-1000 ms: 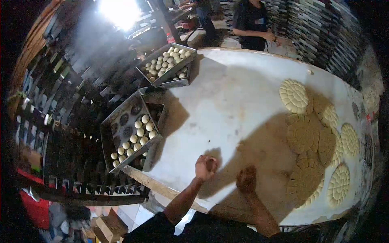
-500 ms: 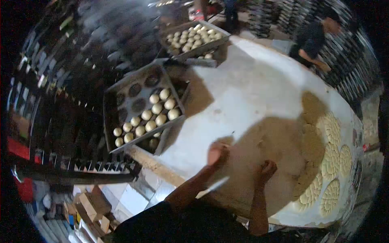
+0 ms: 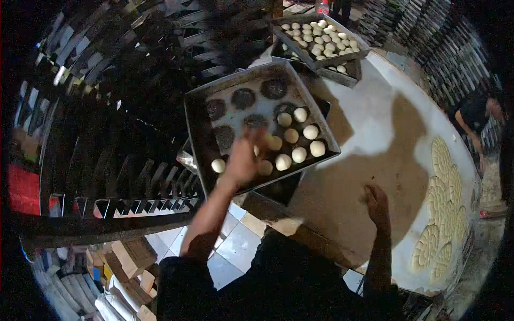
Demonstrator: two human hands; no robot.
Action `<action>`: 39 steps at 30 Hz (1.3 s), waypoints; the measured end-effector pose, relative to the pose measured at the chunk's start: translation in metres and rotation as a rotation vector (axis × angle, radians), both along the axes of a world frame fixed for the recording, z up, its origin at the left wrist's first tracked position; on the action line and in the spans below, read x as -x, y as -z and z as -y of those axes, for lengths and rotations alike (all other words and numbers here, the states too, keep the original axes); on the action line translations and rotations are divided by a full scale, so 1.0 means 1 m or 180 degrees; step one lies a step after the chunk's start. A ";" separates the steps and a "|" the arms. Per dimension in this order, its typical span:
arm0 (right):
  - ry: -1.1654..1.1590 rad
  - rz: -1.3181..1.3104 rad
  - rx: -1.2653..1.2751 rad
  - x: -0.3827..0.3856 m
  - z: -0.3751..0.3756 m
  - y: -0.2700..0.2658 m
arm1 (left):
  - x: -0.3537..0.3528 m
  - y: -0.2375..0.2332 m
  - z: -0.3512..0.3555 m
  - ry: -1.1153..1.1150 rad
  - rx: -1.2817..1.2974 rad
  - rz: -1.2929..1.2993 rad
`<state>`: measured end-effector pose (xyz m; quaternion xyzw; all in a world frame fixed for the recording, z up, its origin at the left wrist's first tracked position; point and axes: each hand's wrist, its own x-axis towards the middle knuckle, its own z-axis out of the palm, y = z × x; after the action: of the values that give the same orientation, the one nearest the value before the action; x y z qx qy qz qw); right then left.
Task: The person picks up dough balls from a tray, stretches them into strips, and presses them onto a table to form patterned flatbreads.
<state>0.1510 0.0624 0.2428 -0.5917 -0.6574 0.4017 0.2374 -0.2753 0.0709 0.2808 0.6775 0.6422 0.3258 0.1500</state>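
Over a square metal tray (image 3: 194,140), my left hand (image 3: 243,160) reaches down among round dough balls (image 3: 299,154). Its fingers are smeared by motion, so I cannot make out whether they grip a ball. Dough balls lie in the tray's front and right part, while dark round patches mark its back and left part. Above the shadowed tabletop (image 3: 342,198), my right hand (image 3: 376,200) hovers with its fingers loosely apart and nothing visible in them. Flat dough pieces (image 3: 441,208) with a scored pattern lie overlapping to its right.
Another tray (image 3: 321,64) full of dough balls stands at the back, on top of a further tray. Dark stacked racks (image 3: 134,107) rise on the left. A person (image 3: 474,120) is beyond the table's right edge. Cardboard boxes (image 3: 134,257) sit low at left.
My left hand has gone from the tabletop to the tray on the left. My right hand stays over the table, its fingers looser. The view has turned left.
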 end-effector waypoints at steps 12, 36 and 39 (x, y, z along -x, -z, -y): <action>-0.1558 -0.0129 -0.2259 0.271 -0.125 0.012 | 0.070 0.056 -0.047 -0.0413 0.0790 -0.0409; 0.2856 0.0671 -0.1242 -0.347 0.196 0.164 | -0.896 0.321 -0.194 0.2159 0.2435 -0.0514; 0.3197 0.0899 -0.1444 -0.343 0.181 0.162 | -0.919 0.322 -0.193 0.1460 0.2108 -0.0859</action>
<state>0.4941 -0.1187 0.0805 -0.8138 -0.3905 0.0053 0.4303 0.6435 0.2634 -0.0407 0.7546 0.5587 -0.0315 0.3426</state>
